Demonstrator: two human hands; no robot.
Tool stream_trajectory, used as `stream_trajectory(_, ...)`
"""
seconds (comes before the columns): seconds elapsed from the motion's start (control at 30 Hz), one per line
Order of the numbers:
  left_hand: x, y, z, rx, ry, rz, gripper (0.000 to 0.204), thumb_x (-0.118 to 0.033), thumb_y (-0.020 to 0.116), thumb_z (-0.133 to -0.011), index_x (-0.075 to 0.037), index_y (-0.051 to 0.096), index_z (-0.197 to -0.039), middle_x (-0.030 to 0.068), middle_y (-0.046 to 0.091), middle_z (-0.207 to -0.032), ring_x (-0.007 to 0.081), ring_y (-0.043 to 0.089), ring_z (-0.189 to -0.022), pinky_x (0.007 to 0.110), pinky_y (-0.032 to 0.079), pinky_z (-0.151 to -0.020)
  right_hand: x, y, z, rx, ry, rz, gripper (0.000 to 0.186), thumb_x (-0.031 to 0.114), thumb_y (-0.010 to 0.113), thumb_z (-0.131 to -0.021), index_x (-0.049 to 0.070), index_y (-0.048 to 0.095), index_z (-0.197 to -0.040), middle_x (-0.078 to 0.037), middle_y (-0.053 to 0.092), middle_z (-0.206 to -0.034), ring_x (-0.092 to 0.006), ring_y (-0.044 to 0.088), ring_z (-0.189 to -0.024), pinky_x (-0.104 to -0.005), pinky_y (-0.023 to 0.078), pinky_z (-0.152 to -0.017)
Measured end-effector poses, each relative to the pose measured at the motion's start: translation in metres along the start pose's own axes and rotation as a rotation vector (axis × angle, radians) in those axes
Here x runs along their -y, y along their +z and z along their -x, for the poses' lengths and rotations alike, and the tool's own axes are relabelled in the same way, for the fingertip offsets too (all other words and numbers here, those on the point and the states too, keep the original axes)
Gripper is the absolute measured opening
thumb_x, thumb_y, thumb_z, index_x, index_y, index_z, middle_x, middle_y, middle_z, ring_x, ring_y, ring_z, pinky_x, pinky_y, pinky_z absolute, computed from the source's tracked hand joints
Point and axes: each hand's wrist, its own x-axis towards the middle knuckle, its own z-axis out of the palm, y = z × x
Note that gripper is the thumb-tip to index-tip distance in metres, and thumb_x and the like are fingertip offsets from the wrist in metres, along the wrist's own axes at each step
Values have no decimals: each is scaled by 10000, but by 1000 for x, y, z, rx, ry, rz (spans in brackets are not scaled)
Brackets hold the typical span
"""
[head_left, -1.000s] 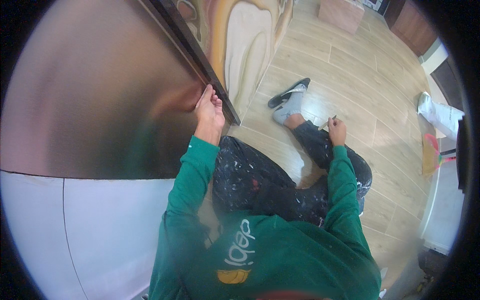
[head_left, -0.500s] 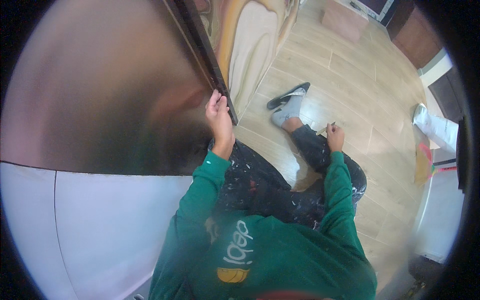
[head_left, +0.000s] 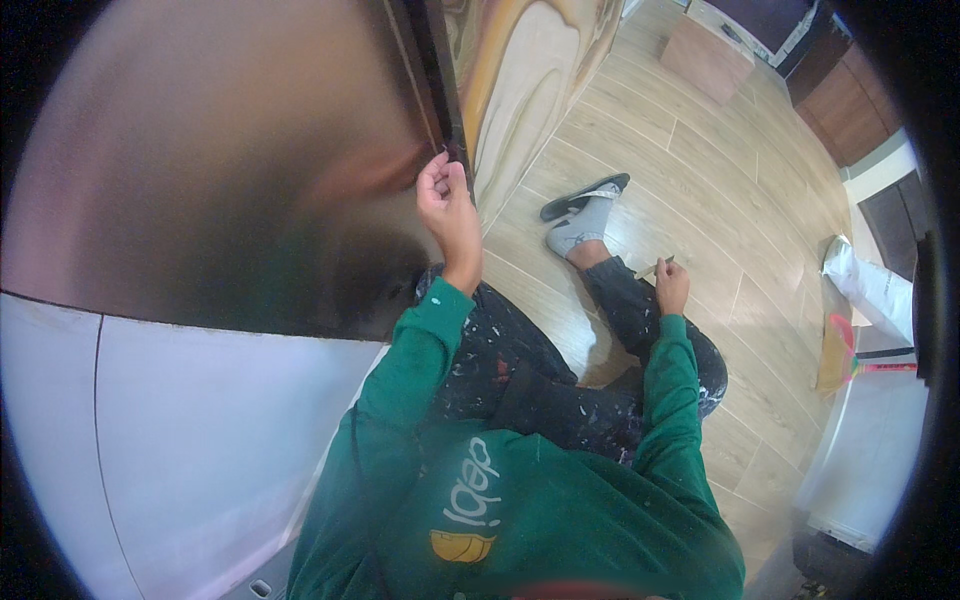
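My left hand (head_left: pixel 449 212) is raised at the dark narrow edge strip (head_left: pixel 441 75) of a glossy brown panel (head_left: pixel 230 150). Its fingers are curled and pinched together at the strip's lower part; whatever they hold, if anything, is too small to make out. My right hand (head_left: pixel 673 287) rests over my bent right knee. Between its fingers is a small, thin, flat yellowish tool (head_left: pixel 646 272), with a dark tip showing by the fingertips; its exact kind is unclear. Beyond the strip stands a marbled cream and amber panel (head_left: pixel 530 90).
A white panel (head_left: pixel 220 420) lies below the brown one, on my left. My foot in a grey sock and dark sandal (head_left: pixel 585 215) is on the wood-look tiled floor (head_left: pixel 700 180). A pinkish-brown box (head_left: pixel 706 60) stands far off; a white bag (head_left: pixel 868 285) is at the right.
My left hand has shifted from lying along the dark strip to a curled pinch beside it. The view has tilted slightly. My right hand still holds the small flat tool.
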Motion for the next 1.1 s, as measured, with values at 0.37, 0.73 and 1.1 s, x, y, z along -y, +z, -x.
stream_trajectory(0.37, 1, -2, 2, 131, -60, 20, 195, -87, 522, -1062, -24, 475, -1240, 42, 598, -814, 108, 536, -733, 283, 433, -671, -8, 4, -2, 48, 72, 44, 466, 378, 644, -975, -53, 699, -808, -279, 656, -761, -437, 644, -692, -506, 491, -679)
stream_trajectory(0.73, 10, -9, 5, 180, -29, -61, 266, -71, 518, -1046, -21, 446, -1297, 47, 580, -786, 133, 546, -744, 297, 441, -742, -3, 0, 1, 32, 24, 9, 466, 378, 644, -985, -51, 696, -809, -282, 654, -757, -447, 642, -691, -506, 490, -670)
stream_trajectory(1.1, 3, -13, 5, 225, 12, -167, 303, -98, 525, -1043, -34, 436, -1325, 52, 605, -751, 141, 561, -717, 310, 460, -744, -7, 2, -2, 27, 6, 39, 451, 374, 647, -978, -47, 713, -829, -277, 669, -760, -445, 668, -718, -502, 507, -691)
